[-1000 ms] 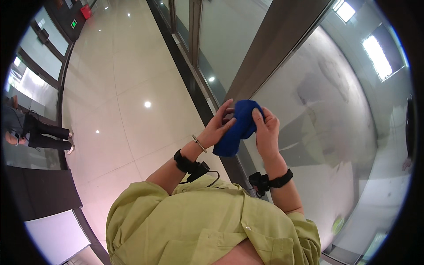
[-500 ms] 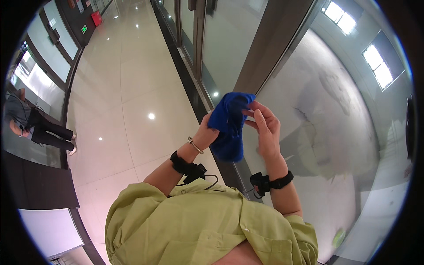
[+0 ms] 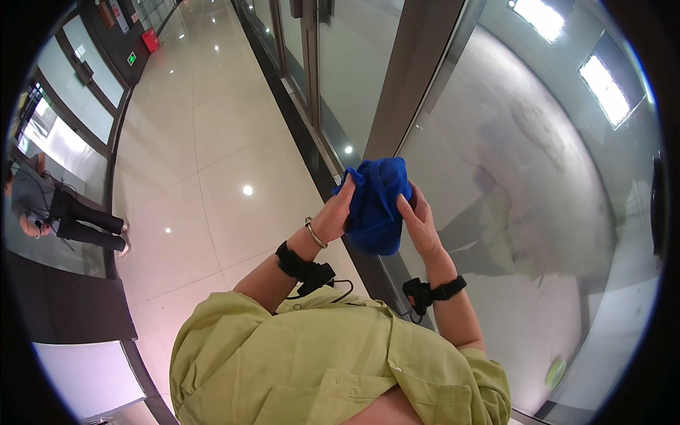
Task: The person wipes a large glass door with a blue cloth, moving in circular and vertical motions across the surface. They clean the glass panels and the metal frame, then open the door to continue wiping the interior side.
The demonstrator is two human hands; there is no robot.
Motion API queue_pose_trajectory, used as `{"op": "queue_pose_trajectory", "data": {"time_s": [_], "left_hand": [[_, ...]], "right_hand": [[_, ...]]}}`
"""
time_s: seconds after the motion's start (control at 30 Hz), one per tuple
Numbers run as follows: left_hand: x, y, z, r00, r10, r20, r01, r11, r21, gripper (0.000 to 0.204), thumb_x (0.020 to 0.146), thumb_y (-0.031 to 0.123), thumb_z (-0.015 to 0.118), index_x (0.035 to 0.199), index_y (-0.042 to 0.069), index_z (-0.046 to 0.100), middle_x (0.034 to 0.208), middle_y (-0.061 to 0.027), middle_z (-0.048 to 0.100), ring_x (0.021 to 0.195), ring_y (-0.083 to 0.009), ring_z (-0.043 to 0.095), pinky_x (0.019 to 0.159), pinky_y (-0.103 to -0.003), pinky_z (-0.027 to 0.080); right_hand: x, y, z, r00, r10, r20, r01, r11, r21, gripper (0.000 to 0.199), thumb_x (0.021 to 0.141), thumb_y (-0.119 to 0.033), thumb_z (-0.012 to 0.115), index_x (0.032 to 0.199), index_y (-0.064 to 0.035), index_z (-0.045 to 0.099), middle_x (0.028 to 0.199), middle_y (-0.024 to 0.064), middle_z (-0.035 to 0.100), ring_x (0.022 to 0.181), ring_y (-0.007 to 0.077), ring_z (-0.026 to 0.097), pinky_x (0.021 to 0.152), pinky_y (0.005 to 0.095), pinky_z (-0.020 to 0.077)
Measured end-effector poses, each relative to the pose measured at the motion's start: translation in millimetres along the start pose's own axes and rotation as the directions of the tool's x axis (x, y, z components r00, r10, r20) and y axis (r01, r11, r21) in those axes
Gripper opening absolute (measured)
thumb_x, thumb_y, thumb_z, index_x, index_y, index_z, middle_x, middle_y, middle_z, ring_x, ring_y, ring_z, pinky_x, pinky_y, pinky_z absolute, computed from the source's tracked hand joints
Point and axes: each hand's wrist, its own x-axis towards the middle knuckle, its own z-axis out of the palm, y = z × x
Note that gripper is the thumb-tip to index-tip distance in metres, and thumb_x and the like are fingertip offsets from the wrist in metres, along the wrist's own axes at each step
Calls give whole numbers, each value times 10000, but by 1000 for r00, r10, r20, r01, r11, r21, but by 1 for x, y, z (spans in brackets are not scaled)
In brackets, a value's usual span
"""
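Currently my left hand and right hand pinch a bunched blue microfibre cloth (loose folds may slip).

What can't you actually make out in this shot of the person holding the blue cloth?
- Head view: the left hand palm and most right hand fingers, hidden behind the blue cloth.
- How the cloth is folded: bunched, unclear.
- The person at the left edge: cut off by the fisheye rim, small.
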Motion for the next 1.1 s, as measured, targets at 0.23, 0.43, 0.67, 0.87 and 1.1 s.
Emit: {"op": "queue_pose_trajectory", "data": {"time_s": [0.23,0.43,0.67,0.87,1.1], "left_hand": [[9,-21,-3,996,73,-57,-62,982,176,704,1003,562,276,1467,34,311,1445,-93,423,1311,-179,416,1110,-331,321],[9,-43,-30,991,75,-112,-15,887,461,635,1023,513,228,1481,76,273,1429,-61,428,1294,-175,428,1121,-347,317],[0,-22,12,986,111,-124,-7,771,637,602,1026,519,229,1331,49,449,1219,-49,559,1108,-125,510,1001,-298,402],[-4,-23,5,998,56,-34,-22,772,635,556,1035,481,258,1283,55,515,1163,-47,592,1058,-123,538,962,-300,433],[-5,-12,2,933,-291,212,41,671,740,682,884,522,624,1343,64,414,1239,-36,538,1117,-128,521,957,-317,460]], "right_hand": [[-18,-12,3,975,-189,-120,98,844,-528,557,837,-247,717,1292,-31,477,1168,114,568,969,213,593,800,330,517],[2,-17,14,988,-155,-25,104,764,-636,219,873,-40,650,1078,-1,584,967,40,614,768,106,575,673,254,501],[-8,-55,17,987,-145,-74,133,979,-153,129,924,-11,570,1049,-21,596,818,21,589,724,76,531,670,227,468],[-19,-79,24,961,-231,150,270,897,-350,408,854,91,521,1241,-36,548,926,62,572,842,164,552,756,263,483],[-15,-89,20,902,-306,303,427,543,-723,510,721,24,657,1216,-72,585,1056,104,587,1011,305,566,805,383,508]]}}
